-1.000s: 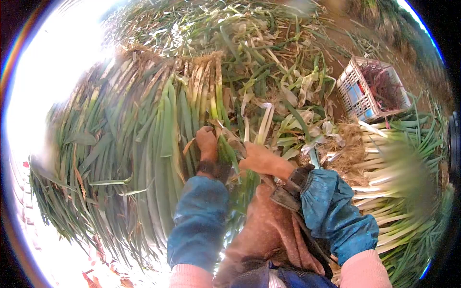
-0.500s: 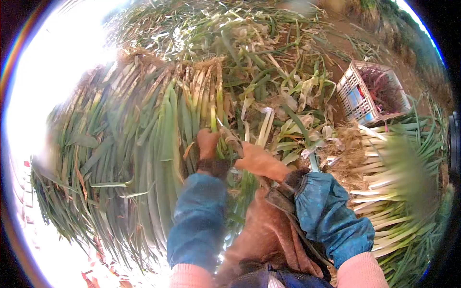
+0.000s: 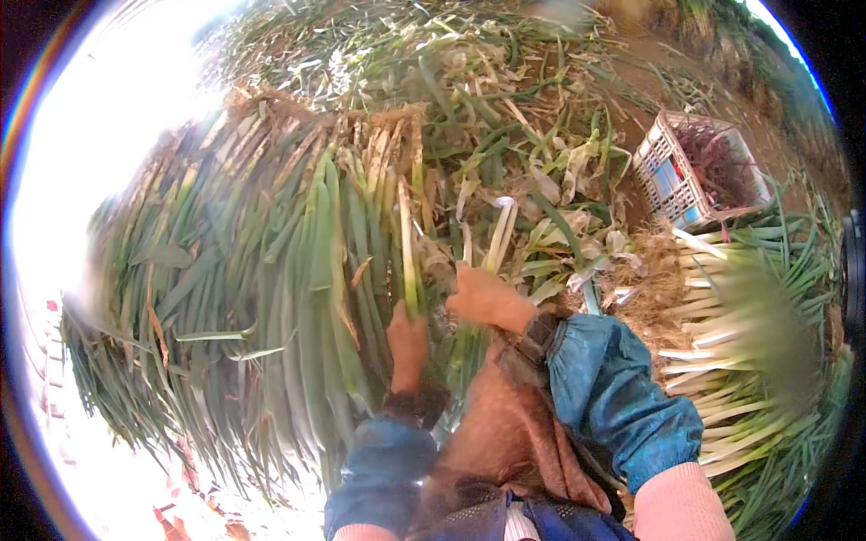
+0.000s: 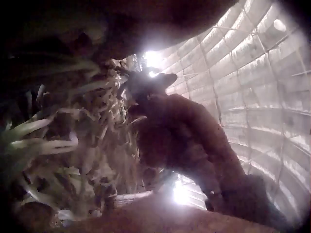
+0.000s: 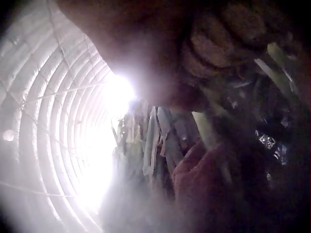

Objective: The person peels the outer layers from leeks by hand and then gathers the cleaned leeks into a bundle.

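Beside the big heap of unpeeled leeks (image 3: pixel 271 270), at its near right edge, the left hand (image 3: pixel 408 347) now sits lower and closer to the person's lap than a second ago, when it was up among the stalks; its fingers are wrapped round a single leek (image 3: pixel 408 252), whose pale shank stands up from the fist and points toward the rooty end of the heap; that stalk looks drawn partly clear of its neighbours, so I judge one leek has been singled out for cleaning. Just right of the heap, the right hand (image 3: pixel 483 298) has stayed near where it was, curled on the loose outer leaves at the base of the stalk; whether it holds a tool I cannot tell. Farther right of the heap lie trimmed white leeks (image 3: pixel 731 361), and beyond them a plastic crate (image 3: pixel 695 171).
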The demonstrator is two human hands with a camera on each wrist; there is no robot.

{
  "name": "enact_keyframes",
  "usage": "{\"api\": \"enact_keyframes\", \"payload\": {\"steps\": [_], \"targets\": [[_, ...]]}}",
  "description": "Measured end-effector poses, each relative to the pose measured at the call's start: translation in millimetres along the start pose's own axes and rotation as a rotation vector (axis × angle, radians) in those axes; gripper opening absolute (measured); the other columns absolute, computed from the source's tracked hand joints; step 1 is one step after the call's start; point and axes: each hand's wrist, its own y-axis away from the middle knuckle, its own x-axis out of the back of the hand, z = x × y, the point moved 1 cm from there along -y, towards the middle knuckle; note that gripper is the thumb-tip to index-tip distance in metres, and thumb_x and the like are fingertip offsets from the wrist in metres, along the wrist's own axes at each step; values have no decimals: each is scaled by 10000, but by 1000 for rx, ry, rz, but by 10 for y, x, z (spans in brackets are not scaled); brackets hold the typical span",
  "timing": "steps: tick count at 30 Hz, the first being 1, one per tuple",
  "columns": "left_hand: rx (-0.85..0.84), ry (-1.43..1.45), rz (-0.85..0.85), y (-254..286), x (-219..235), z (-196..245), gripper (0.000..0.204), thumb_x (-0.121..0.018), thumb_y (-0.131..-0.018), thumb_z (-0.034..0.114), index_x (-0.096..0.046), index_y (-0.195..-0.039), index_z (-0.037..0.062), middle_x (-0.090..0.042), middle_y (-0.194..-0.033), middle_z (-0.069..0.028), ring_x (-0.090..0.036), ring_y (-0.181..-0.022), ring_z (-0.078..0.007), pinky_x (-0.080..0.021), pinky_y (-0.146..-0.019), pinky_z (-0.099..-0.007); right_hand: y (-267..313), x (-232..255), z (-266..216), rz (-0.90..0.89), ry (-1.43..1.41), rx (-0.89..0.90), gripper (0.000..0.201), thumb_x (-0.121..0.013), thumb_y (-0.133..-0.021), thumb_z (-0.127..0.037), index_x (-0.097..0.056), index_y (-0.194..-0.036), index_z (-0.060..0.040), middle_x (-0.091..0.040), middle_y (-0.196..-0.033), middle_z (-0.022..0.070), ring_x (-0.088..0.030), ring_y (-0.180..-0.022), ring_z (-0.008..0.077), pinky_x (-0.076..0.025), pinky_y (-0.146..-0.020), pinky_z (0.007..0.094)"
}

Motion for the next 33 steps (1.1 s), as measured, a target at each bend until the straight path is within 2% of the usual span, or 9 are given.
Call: {"api": "enact_keyframes", "payload": {"steps": [7, 10, 16, 19, 23, 25, 27, 30, 33], "targets": [[108, -54, -70, 320, 54, 31, 308, -510, -810, 146, -507, -1094, 24, -574, -820, -295, -554, -804, -466, -424, -668, -506, -177, -54, -9, 40, 6, 25, 408, -578, -710, -202, -455, -940, 111, -568, -838, 344, -569, -826, 459, -456, -726, 464], [48, -55, -28, 445, 103, 80, 311, -519, -809, 150, -500, -1096, 33, -575, -805, -288, -554, -778, -466, -427, -647, -501, -213, -27, -59, 28, -5, 19, 424, -584, -706, -212, -460, -938, 121, -569, -836, 341, -569, -828, 459, -457, -730, 458], [138, 82, -69, 600, 254, 107, 370, -564, -778, 143, -517, -1130, 43, -586, -813, -270, -583, -760, -432, -445, -652, -467, -260, -47, -101, 10, -24, 68, 426, -592, -707, -226, -483, -931, 119, -575, -838, 325, -572, -833, 449, -461, -717, 449], [291, 107, -150, 675, 454, 290, 412, -542, -768, 102, -496, -1158, -24, -583, -886, -169, -566, -772, -215, -463, -663, -321, -228, 2, -106, -9, -15, 45, 419, -596, -710, -232, -494, -933, 108, -582, -843, 315, -579, -830, 435, -464, -716, 445], [38, 172, -19, 721, 491, 374, 402, -536, -780, 115, -497, -1150, -39, -584, -911, -195, -564, -778, -228, -457, -687, -332, -111, 95, -109, 90, 7, -44, 418, -598, -710, -231, -498, -945, 99, -592, -843, 303, -590, -825, 413, -472, -726, 440], [-47, 144, -9, 443, 473, 727, 408, -535, -785, 120, -493, -1156, -44, -588, -925, -209, -569, -794, -243, -456, -711, -337, 27, 235, -134, 99, 95, 6, 419, -595, -712, -224, -494, -958, 99, -595, -839, 297, -595, -823, 404, -476, -729, 436], [-23, 185, -79, 80, 239, 695, 299, -537, -780, 73, -525, -1060, -31, -575, -890, -262, -569, -794, -415, -457, -659, -443, 173, 406, -132, 134, 188, 47, 427, -593, -716, -216, -484, -979, 102, -596, -830, 290, -599, -819, 398, -480, -730, 430], [-118, 52, -69, -94, -327, 373, 196, -510, -789, 65, -528, -960, -27, -565, -839, -260, -553, -771, -434, -442, -644, -476, 136, 470, 74, 361, 62, -170, 458, -592, -721, -211, -463, -1020, 111, -598, -811, 276, -602, -815, 390, -482, -730, 421], [-207, 106, -176, 76, -802, 73, 147, -489, -796, 61, -517, -914, -24, -562, -805, -247, -555, -752, -429, -428, -628, -505, 140, 281, 71, 258, 74, 82, 433, -586, -714, -200, -465, -983, 117, -588, -830, 305, -597, -831, 423, -488, -738, 447]]}}
